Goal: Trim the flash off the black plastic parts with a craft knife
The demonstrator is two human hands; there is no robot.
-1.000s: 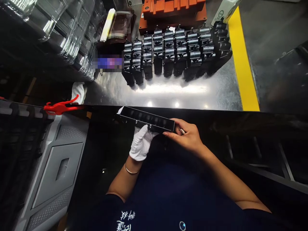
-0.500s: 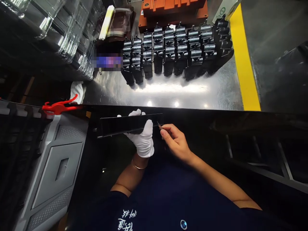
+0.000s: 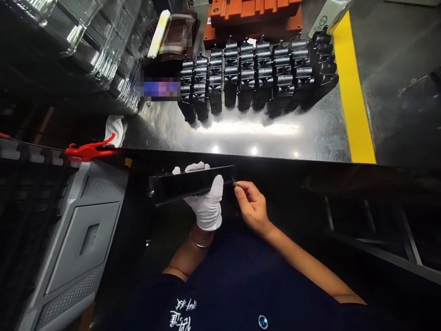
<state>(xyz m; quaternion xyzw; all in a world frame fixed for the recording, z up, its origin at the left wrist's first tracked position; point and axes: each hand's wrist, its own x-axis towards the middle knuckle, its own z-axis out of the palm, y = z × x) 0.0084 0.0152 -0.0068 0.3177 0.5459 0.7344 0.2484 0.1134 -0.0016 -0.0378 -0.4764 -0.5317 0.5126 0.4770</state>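
1. The gloved left hand point(image 3: 208, 207) is clamped around a black case point(image 3: 181, 186), thumb in front, fingertips over the far edge; the case sits just before the table's point(image 3: 241, 142) near edge.
2. The bare right hand point(image 3: 254, 207) pinches a small pointed tool point(image 3: 234, 181) between thumb and forefinger, near the case's right end; contact is unclear.
3. Black parts point(image 3: 246, 87) stand in rows on the table, partly blocking an orange block point(image 3: 255, 20).
4. Leftward: a plastic-wrapped stack point(image 3: 110, 55), white cloth point(image 3: 114, 128), red handle point(image 3: 87, 152), gray bin point(image 3: 82, 248).
5. Yellow tape point(image 3: 360, 115) runs rightward of the rows.
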